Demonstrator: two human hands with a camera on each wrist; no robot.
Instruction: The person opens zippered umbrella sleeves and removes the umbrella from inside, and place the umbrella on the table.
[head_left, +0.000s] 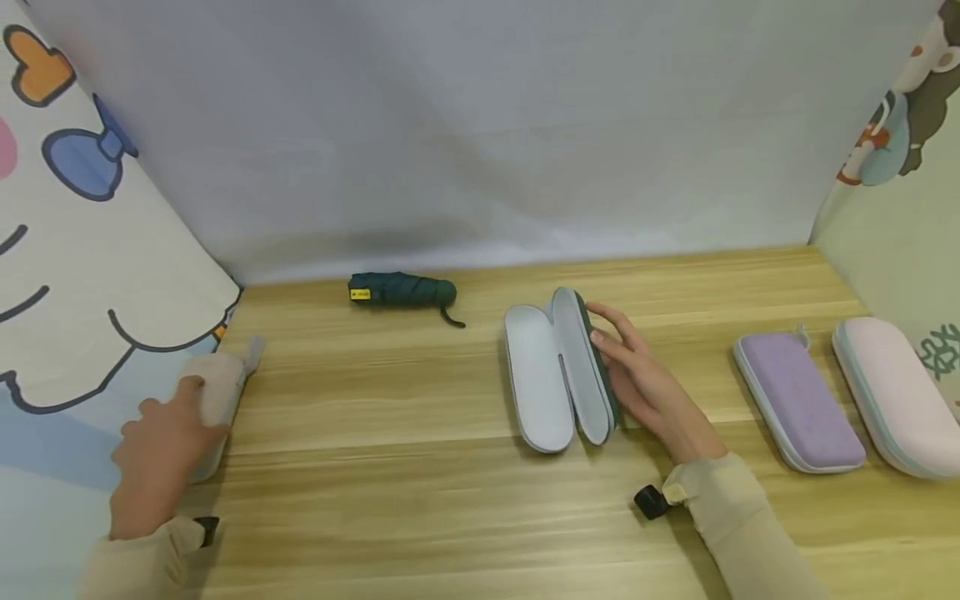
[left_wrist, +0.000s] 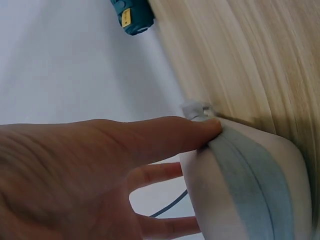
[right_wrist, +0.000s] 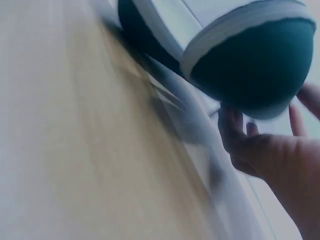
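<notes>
At the table's left edge my left hand (head_left: 167, 450) grips a pale beige zip case (head_left: 222, 387). In the left wrist view, its thumb presses the grey zip band (left_wrist: 250, 180) and other fingers reach the far side. Right of the middle, a dark green glasses case (right_wrist: 255, 65) stands open, its pale lining (head_left: 536, 379) showing. My right hand (head_left: 648, 379) touches the outside of its raised right half, fingers fairly straight. Some of those fingertips are hidden behind the case.
A folded dark green umbrella (head_left: 401, 290) lies at the back with its strap loose. To the right are a purple zip case (head_left: 801, 402) and a pink zip case (head_left: 900, 396). A grey-white cloth wall (head_left: 487, 142) closes off the back of the wooden table (head_left: 390, 500).
</notes>
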